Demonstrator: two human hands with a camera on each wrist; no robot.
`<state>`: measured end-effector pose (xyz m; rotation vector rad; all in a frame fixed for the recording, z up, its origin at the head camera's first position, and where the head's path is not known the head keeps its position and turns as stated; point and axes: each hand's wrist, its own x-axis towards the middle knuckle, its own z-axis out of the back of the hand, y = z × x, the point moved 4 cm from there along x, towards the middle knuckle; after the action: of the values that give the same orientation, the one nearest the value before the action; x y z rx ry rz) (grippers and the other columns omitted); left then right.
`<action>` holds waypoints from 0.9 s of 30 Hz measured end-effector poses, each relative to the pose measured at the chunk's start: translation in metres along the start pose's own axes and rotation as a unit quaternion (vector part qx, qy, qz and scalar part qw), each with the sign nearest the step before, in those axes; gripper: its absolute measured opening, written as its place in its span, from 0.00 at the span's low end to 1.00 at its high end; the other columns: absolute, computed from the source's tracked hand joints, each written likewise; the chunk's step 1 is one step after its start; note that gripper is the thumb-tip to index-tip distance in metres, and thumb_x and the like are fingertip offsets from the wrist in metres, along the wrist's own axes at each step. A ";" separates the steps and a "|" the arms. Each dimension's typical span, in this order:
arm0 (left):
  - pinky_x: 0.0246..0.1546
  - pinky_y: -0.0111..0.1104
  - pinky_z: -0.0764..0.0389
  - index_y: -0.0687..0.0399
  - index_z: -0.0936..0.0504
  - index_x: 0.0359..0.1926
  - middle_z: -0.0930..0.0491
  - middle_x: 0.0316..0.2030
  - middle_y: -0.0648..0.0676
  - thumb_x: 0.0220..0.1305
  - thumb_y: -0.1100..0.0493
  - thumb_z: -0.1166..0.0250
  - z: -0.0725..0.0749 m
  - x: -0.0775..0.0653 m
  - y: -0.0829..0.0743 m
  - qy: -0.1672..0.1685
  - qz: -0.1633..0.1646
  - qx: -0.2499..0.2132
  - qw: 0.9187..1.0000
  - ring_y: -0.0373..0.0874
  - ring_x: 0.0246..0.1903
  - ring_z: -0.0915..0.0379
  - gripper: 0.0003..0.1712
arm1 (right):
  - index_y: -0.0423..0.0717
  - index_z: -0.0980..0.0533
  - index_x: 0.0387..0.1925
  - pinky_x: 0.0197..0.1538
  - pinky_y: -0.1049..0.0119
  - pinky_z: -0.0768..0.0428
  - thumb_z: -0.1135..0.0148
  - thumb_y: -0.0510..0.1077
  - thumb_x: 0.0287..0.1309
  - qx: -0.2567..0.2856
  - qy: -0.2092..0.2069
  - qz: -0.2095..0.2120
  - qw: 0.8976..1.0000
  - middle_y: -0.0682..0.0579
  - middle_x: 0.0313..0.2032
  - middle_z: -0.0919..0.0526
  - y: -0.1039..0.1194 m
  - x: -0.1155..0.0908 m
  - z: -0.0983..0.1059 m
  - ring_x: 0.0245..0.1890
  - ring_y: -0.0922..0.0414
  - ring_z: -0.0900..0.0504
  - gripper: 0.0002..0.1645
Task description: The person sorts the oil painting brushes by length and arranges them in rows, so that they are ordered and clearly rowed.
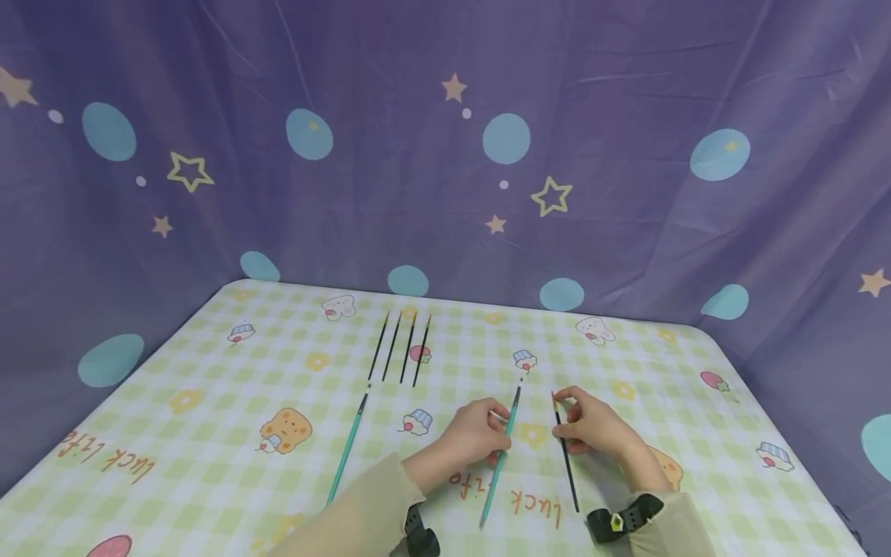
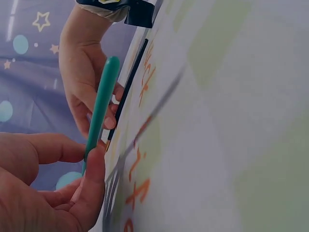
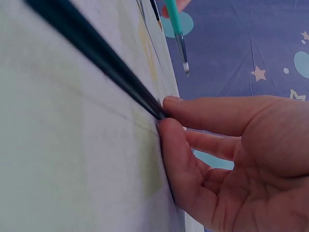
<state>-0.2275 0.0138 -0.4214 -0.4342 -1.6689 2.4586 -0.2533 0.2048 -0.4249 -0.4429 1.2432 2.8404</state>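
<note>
My left hand (image 1: 478,433) pinches a teal-handled paintbrush (image 1: 499,469) between thumb and fingers, its pale bristle tip pointing away from me. In the left wrist view the teal handle (image 2: 102,99) rises out of the pinch, over the cloth. To the right, my right hand (image 1: 595,422) pinches a thin black paintbrush (image 1: 567,468) near its ferrule, tip pointing away. The right wrist view shows the dark handle (image 3: 104,60) running from the thumb and fingertip close along the cloth. Another teal paintbrush (image 1: 349,445) lies left of my left hand, partly behind the sleeve.
Several thin black paintbrushes (image 1: 407,350) lie side by side toward the back of the table. A green-and-white checked cloth (image 1: 209,456) with cartoon prints covers the table. Behind it hangs a purple curtain (image 1: 397,178) with stars and blue dots.
</note>
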 end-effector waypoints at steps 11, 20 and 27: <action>0.12 0.29 0.30 0.59 0.25 0.43 0.26 0.23 0.52 0.47 0.70 0.38 0.023 -0.016 0.017 0.008 -0.004 -0.011 1.000 0.40 0.13 0.33 0.18 | 0.43 0.35 0.57 0.25 0.65 0.22 0.31 0.36 0.43 -0.006 0.007 0.006 1.000 0.46 0.32 0.32 0.003 -0.001 0.000 0.21 0.56 0.28 0.37; 0.18 0.35 0.22 0.64 0.26 0.46 0.28 0.25 0.54 0.48 0.71 0.38 0.050 -0.032 0.015 0.030 -0.022 0.016 0.999 0.43 0.16 0.28 0.20 | 0.42 0.35 0.57 0.24 0.64 0.22 0.32 0.35 0.43 0.001 0.009 0.008 1.000 0.45 0.32 0.31 0.002 -0.002 0.000 0.20 0.56 0.27 0.37; 0.19 0.34 0.21 0.64 0.27 0.47 0.29 0.26 0.54 0.48 0.70 0.39 0.075 -0.043 0.023 0.012 -0.021 0.030 0.999 0.41 0.17 0.29 0.21 | 0.43 0.34 0.57 0.24 0.64 0.23 0.33 0.34 0.43 -0.003 0.008 0.004 1.000 0.45 0.33 0.31 0.004 -0.004 0.000 0.20 0.56 0.27 0.36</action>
<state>-0.2092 -0.0727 -0.4103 -0.4159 -1.5729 2.4566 -0.2499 0.2023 -0.4212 -0.4615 1.2426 2.8534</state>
